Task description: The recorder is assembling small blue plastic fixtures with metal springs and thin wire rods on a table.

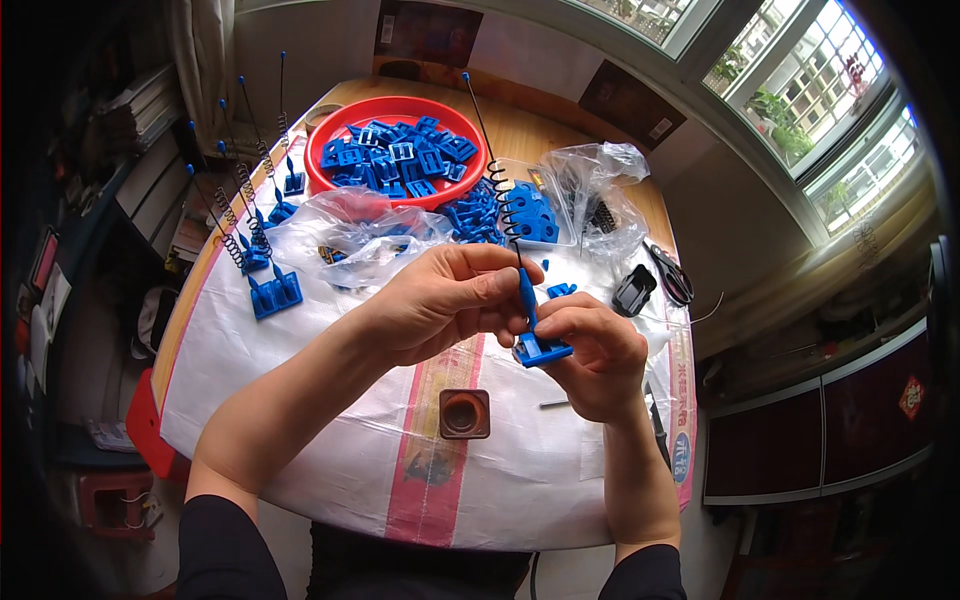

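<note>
In front of me is a blue plastic clip base [540, 353] with a blue stem [527, 290] standing up from it. A thin black coiled wire antenna [502, 190], tipped in blue, rises from the stem. My left hand [440, 300] pinches around the upper stem, its fingers curled. Lower down, my right hand [598, 350] grips the base between thumb and fingers. Part of the base is hidden by that hand. Similar coiled antennas on blue bases [276, 294] stand at the table's left edge.
A red round tray [482, 165] holds many blue clip bases. Beside it lie small blue stems [472, 215], clear plastic bags [375, 240] and a box of blue parts [535, 212]. Scissors [672, 275] and a black holder [634, 291] lie right. A brown square dish [465, 414] sits nearer me.
</note>
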The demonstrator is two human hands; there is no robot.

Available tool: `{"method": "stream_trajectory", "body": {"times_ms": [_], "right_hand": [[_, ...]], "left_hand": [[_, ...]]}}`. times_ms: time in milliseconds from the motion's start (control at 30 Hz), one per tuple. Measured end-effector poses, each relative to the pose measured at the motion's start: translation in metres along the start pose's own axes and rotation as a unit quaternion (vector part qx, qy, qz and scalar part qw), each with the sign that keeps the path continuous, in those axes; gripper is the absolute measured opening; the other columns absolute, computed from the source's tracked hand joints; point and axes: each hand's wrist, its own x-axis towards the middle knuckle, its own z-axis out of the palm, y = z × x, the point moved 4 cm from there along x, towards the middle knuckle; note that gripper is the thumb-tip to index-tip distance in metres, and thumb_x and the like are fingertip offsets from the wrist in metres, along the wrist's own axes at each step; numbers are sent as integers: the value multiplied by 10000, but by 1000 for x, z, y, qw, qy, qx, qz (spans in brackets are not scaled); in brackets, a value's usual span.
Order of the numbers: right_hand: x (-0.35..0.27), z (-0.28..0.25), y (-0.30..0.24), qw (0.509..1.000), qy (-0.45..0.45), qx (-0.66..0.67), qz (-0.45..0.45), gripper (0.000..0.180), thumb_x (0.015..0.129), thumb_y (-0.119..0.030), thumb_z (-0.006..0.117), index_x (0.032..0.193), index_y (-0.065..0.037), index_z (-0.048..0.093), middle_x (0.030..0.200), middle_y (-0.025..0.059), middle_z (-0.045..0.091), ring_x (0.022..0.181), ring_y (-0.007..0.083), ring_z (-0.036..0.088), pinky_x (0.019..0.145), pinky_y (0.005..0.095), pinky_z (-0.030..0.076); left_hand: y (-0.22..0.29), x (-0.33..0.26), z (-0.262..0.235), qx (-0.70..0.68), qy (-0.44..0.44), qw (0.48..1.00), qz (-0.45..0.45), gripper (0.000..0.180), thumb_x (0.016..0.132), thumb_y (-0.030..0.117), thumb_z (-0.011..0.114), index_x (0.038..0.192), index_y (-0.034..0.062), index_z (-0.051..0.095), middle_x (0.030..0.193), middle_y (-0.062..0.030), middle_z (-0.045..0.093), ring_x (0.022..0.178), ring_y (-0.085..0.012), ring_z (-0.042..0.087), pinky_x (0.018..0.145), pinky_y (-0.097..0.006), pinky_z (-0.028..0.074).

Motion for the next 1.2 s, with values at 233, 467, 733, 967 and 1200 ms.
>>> {"method": "stream_trajectory", "body": {"times_ms": [233, 467, 733, 967, 1200], "right_hand": [[-2, 0, 2, 1000, -2, 5, 5, 306, 734, 102, 770, 1004, -5, 675, 991, 117, 682, 895, 188, 696, 767, 285, 590], [-5, 2, 7, 992, -2, 123, 27, 294, 780, 130, 725, 1043, 24, 647, 1029, 140, 666, 952, 199, 674, 821, 315, 580], [-11, 5, 25, 962, 11, 262, 74, 313, 818, 121, 704, 1093, 34, 583, 1052, 161, 668, 986, 227, 677, 873, 346, 568], [-12, 3, 28, 986, 4, 158, 50, 296, 823, 93, 714, 1085, 17, 599, 1070, 156, 678, 993, 209, 681, 865, 339, 571], [-1, -9, 29, 977, -97, -176, 77, 424, 760, 83, 714, 1141, -69, 611, 1163, 109, 659, 1033, 278, 665, 825, 337, 550]], "left_hand": [[-2, 0, 0, -18, -3, 1000, -3, 269, 968, 191, 624, 1146, -11, 611, 926, -124, 688, 783, -184, 689, 690, -317, 581], [-1, -1, 3, -14, 8, 1000, -8, 261, 950, 201, 656, 1098, -12, 628, 870, -102, 659, 736, -173, 646, 657, -304, 550], [-2, 1, -2, -2, 29, 1000, -1, 213, 944, 205, 668, 1017, 7, 639, 833, -83, 637, 723, -167, 629, 636, -305, 528], [-2, 2, -7, 37, 34, 999, 11, 226, 934, 186, 683, 1054, -2, 647, 870, -99, 674, 751, -163, 655, 666, -305, 538], [-1, 6, -19, 316, 148, 935, 67, 193, 912, 72, 693, 1069, -37, 668, 916, -77, 698, 800, -120, 665, 739, -267, 553]]}}
